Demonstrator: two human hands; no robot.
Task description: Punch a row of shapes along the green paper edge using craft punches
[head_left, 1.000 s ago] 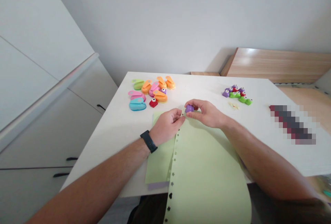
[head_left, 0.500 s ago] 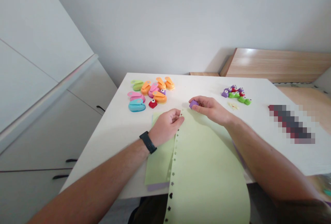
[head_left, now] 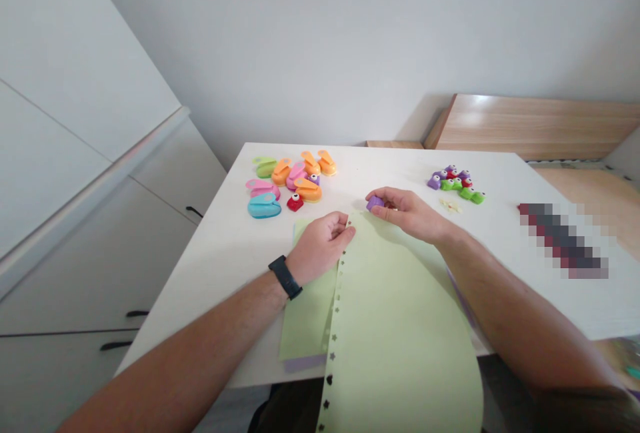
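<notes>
L hand [head_left: 321,246] pinches the green sheet [head_left: 405,306] at its punched edge, prob. to steady it; R hand [head_left: 417,218] grips the purple punch [head_left: 375,204] near the far end, seemingly for fingertip control.

Qty: 1 held sheet, 1 held punch; table [head_left: 215,273] L side, 8 lever punches [head_left: 265,207] + 2 minis [head_left: 295,203]; R side, approx. 10 minis.

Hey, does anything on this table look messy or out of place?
Slightly. Pale bits, probably paper scraps, lie loose beside the small punches on the right. The punched green sheet runs past the table's near edge. One small red punch sits by the big punches on the left, away from most its size.
</notes>
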